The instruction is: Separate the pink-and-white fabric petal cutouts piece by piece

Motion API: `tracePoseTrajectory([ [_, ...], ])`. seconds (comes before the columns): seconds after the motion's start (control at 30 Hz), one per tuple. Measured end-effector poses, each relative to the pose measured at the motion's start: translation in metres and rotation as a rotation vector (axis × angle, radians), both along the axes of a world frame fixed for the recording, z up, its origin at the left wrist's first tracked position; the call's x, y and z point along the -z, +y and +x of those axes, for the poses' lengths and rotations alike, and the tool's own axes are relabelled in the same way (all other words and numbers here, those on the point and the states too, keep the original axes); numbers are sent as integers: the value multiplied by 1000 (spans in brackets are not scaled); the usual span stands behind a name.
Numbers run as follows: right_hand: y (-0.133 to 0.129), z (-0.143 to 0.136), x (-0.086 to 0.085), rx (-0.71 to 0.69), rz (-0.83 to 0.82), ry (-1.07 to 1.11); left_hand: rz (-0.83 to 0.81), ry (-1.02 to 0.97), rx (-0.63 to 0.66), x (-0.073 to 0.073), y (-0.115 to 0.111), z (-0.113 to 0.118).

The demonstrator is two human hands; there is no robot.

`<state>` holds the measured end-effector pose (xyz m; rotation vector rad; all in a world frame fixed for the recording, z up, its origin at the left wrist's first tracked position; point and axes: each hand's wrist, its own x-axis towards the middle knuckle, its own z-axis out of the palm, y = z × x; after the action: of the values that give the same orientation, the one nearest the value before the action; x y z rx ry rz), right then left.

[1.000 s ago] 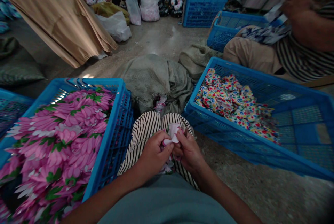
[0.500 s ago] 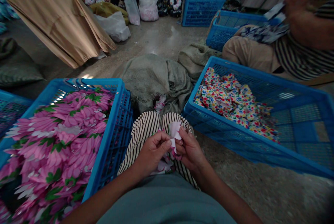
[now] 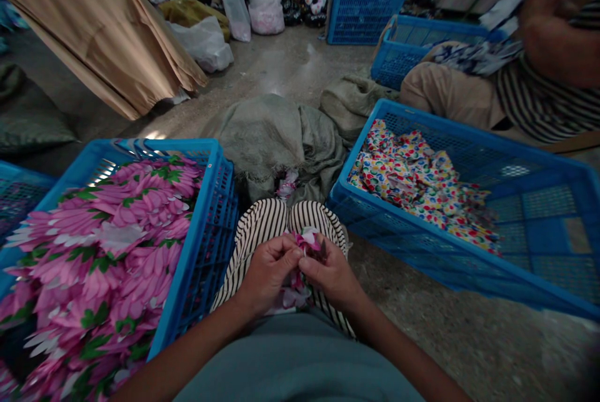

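Over my lap in striped trousers, my left hand [image 3: 272,267] and my right hand [image 3: 332,267] meet, thumbs and fingertips pinched close together. Both are closed on a small pink-and-white piece of fabric [image 3: 308,238], whose crumpled upper part shows between them. My fingers hide the rest of it. More pale pink fabric [image 3: 293,297] lies on my lap beneath the hands. Left of me, a blue plastic crate [image 3: 216,158] is heaped with pink petal-shaped fabric pieces [image 3: 154,227] with green leaf-like parts.
To the right stands a blue crate [image 3: 422,217] holding colourful patterned fabric pieces [image 3: 412,170]. A grey-green sack [image 3: 276,133] lies ahead of my knees. A tan cloth [image 3: 103,33] drapes at the left. A person in a striped top [image 3: 534,102] sits at the right.
My hands have drawn closer together, the right moving slightly left. The fabric piece, earlier standing up flat and pale, is now folded, with more pink showing.
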<state>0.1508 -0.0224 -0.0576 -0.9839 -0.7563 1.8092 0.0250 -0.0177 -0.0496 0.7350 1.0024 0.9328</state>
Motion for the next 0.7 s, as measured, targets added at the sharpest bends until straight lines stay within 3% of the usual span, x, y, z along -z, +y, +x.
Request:
tracePoseTrajectory([
  [0.17, -1, 0, 7, 58, -171, 138, -54, -158, 20, -5, 0, 3],
  [0.27, -1, 2, 9, 56, -122, 164, -42, -179, 37, -5, 1, 3],
  [0.43, 2, 1, 5, 57, -2, 9, 22, -109, 114, 0, 1, -1],
  [0.57, 3, 1, 8, 35, -73, 104, -121, -301, 33, -1, 4, -2],
  [0.7, 3, 4, 13, 25, -34, 102, -244, -393, 31, -3, 8, -1],
])
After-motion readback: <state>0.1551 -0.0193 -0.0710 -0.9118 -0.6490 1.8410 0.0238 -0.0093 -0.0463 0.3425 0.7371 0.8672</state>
